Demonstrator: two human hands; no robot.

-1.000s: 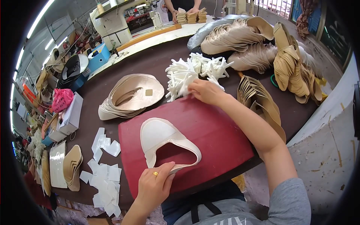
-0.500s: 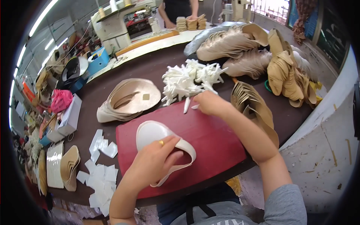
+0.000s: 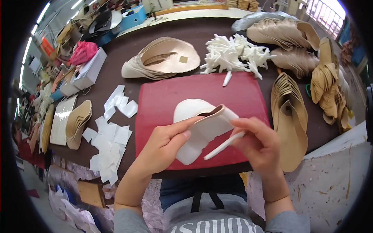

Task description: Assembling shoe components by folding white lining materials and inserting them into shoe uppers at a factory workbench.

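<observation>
Head view: The left hand (image 3: 165,145) grips a cream shoe upper piece (image 3: 202,126), thumb and fingers closed on its folded edge, lifted above the red cutting mat (image 3: 175,95). The right hand (image 3: 260,143) pinches a thin white strip (image 3: 223,145), which touches the piece's underside. A pile of white strips (image 3: 233,54) lies beyond the mat. White paper squares (image 3: 110,138) lie left of the mat.

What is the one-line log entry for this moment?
left hand: holds white shoe upper | right hand: holds white strip | red mat below
</observation>
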